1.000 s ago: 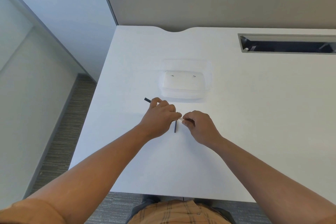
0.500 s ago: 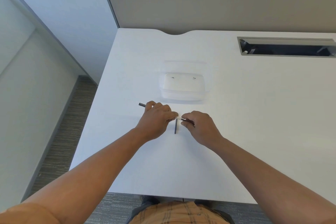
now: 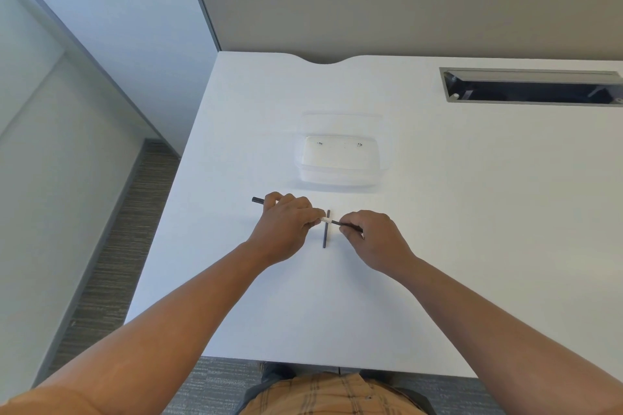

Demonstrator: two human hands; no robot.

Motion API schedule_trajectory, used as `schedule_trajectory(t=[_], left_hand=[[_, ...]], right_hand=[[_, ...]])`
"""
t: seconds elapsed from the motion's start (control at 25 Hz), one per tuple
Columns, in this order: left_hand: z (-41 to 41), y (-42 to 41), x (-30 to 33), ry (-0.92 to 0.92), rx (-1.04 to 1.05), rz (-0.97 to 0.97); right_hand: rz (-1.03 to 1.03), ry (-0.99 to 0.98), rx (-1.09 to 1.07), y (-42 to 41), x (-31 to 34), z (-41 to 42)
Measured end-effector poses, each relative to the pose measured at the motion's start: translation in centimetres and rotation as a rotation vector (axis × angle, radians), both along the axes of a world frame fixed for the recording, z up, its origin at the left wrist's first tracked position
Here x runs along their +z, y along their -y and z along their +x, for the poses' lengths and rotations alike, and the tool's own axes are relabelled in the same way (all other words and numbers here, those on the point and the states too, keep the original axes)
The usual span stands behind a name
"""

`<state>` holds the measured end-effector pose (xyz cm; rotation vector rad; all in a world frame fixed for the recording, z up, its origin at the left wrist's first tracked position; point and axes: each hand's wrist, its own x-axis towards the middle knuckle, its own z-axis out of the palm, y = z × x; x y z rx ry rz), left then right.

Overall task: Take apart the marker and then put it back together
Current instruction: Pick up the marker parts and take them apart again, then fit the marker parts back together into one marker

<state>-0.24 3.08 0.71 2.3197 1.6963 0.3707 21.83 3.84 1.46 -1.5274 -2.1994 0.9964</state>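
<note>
My left hand (image 3: 286, 229) is closed around the marker body (image 3: 259, 200); its dark end sticks out to the left and a short white section shows at the fingertips. My right hand (image 3: 374, 239) pinches a thin dark rod (image 3: 340, 223) that points into that white end. The two hands are a few centimetres apart above the white desk (image 3: 472, 212). A second thin dark piece (image 3: 325, 232) lies on the desk between the hands, pointing toward and away from me.
A clear plastic container (image 3: 340, 158) with its lid stands just beyond my hands. A grey cable slot (image 3: 532, 86) is cut into the desk at the back right. The desk's left edge drops to a carpeted floor (image 3: 111, 246). A grey partition stands behind.
My hands have drawn apart, so more of the thin dark rod shows between them. The marker's dark end has shifted left and tilted flatter. The piece on the desk has not moved.
</note>
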Motion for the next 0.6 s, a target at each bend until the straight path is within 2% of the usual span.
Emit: schedule_trajectory(t=[0.2,0.44,0.6], left_hand=[[-0.2,-0.3,-0.1,-0.007,0.055,-0.098],[-0.6,-1.5,-1.2,0.016,0.095,-0.355],[-0.7,-2.8,-1.6,0.055,0.151,-0.486]], right_hand=[[0.019,0.035,-0.012,-1.4,0.4,0.9],[0.115,0.009,-0.023,-5.8,1.9,0.0],[0.197,0.086,0.007,-9.9,2.8,-0.9]])
